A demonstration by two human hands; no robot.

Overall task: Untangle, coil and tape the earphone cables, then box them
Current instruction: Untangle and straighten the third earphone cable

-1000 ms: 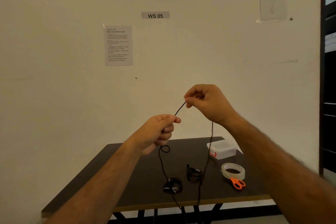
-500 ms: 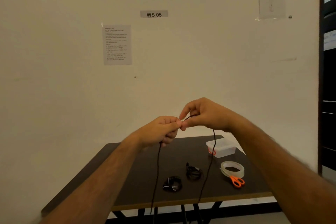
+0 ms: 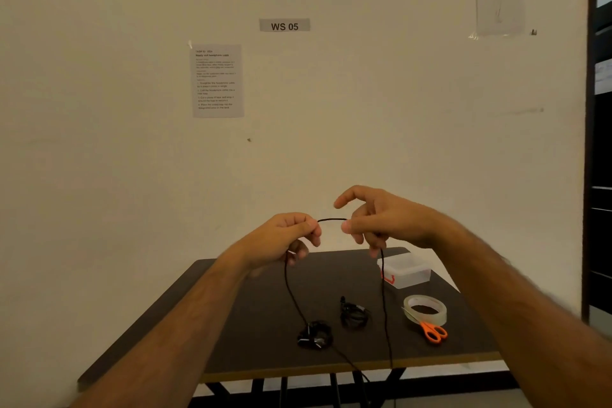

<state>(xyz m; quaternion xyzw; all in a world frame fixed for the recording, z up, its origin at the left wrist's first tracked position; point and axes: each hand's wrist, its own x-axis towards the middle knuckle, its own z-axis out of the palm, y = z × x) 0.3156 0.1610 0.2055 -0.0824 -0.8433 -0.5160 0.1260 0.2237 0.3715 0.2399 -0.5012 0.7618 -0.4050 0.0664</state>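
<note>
I hold a thin black earphone cable [image 3: 332,219] in the air above the dark table [image 3: 231,325]. My left hand [image 3: 284,235] pinches it on the left, my right hand [image 3: 377,219] on the right, with a short arc of cable stretched between them. Both loose ends hang down past the table's front edge. Two coiled black earphone bundles lie on the table: one [image 3: 314,336] near the front, another [image 3: 353,314] just behind it. A clear plastic box [image 3: 405,270] stands at the back right.
A roll of clear tape [image 3: 425,308] and orange-handled scissors [image 3: 432,331] lie at the right of the table. A wall with a paper sheet [image 3: 218,80] and a "WS 05" label rises behind. A dark doorframe [image 3: 592,142] is at the far right.
My right hand dropped from above to level with my left hand. The hands met, then drew slightly apart, leaving a short arc of cable between them.
</note>
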